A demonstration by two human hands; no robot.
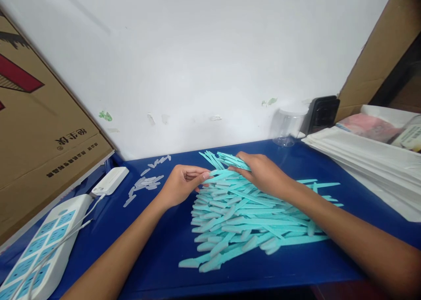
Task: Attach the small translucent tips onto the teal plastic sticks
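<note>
Left hand pinches teal stick | right hand clasps bundle | carton: inverted Chinese print

Camera: one, head-worn. Station: stood above the near edge of the blue table, on the person's own side. Aim: faced forward and down, over the left hand and right hand, to the white wall. Range: near; both hands lay about mid-view. Span: wide, from printed carton at left to white stack at right.
</note>
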